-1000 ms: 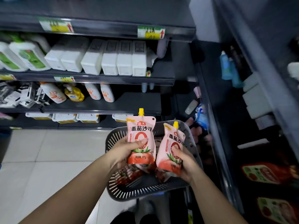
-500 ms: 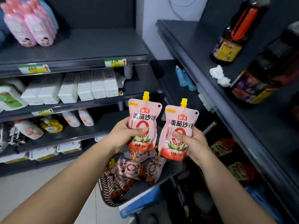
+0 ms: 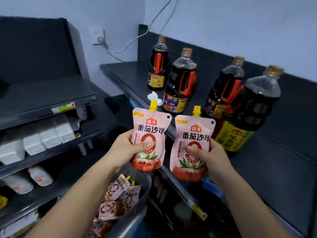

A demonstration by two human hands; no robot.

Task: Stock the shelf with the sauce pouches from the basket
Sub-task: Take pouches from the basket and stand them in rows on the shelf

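Two pink sauce pouches held upright, side by side, above the basket (image 3: 144, 189) and in front of the dark top shelf (image 3: 267, 169).

Left hand (image 3: 123, 148) closed around the left pouch (image 3: 148, 140): thumb (image 3: 145, 144) pressed flat across the printed front at about mid-height, over the red ring; remaining fingers wrapped behind and hidden by the pouch. Yellow spout cap up, lower tomato-printed part hanging free below the grip.

Right hand (image 3: 209, 157) closed around the right pouch (image 3: 193, 146): thumb (image 3: 193, 151) laid on the front over the red ring, pointing toward the left; other fingers curled around the right edge and behind, only the knuckles showing at the side. Cap likewise upward; this pouch a little lower and nearer to the camera than the left one. Narrow gap between the two pouches, not touching.

Behind them on the top shelf, four dark sauce bottles (image 3: 180, 83) with orange handles and gold caps, standing upright, the nearest just beside the right pouch's upper right corner. Small crumpled white scrap (image 3: 152, 97) on the shelf just behind the left pouch's cap.

Below the left forearm, more pouches (image 3: 120, 196) of the same kind lying jumbled and flat in the dark slotted basket.

To the left, a second shelving unit (image 3: 48, 100) with white containers (image 3: 49, 136) in a row and white bottles (image 3: 40, 176) lying lower down; green and yellow price tag (image 3: 63, 107) on one shelf edge. Wall socket (image 3: 98, 36) with a cable on the pale wall behind.
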